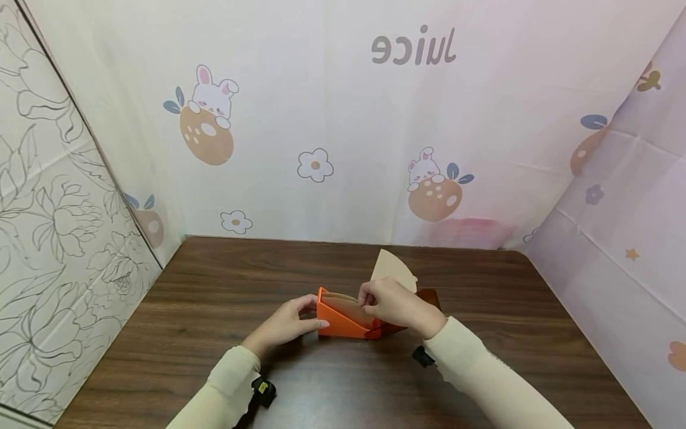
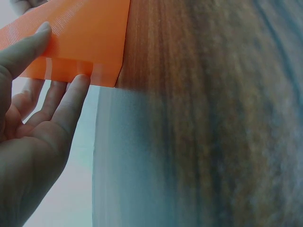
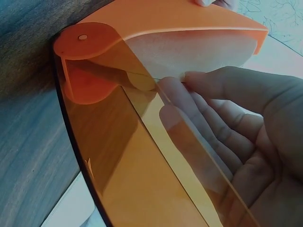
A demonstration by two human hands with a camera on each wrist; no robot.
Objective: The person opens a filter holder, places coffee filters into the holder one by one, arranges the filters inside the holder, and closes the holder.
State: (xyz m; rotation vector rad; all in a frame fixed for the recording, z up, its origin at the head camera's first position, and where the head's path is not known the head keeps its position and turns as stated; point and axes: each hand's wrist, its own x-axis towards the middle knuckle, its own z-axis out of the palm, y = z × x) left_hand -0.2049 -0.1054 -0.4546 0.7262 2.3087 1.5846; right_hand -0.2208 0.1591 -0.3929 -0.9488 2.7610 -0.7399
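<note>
An orange filter holder (image 1: 343,322) stands on the table with its see-through brown lid (image 1: 429,298) swung open to the right. Several pale paper coffee filters (image 1: 345,305) sit inside it. My left hand (image 1: 286,325) grips the holder's left end, thumb on the near side and fingers on the end wall, as the left wrist view confirms. Over the holder's open side, my right hand (image 1: 393,301) pinches the edge of a filter (image 3: 189,54) between thumb and forefinger. Part of that hand shows through the lid in the right wrist view.
Behind the right hand lies another paper filter (image 1: 393,271), partly hidden by the hand. The brown wooden table (image 1: 241,268) meets a printed curtain (image 1: 321,119) at the back and sides. Each wrist carries a small black camera (image 1: 264,391).
</note>
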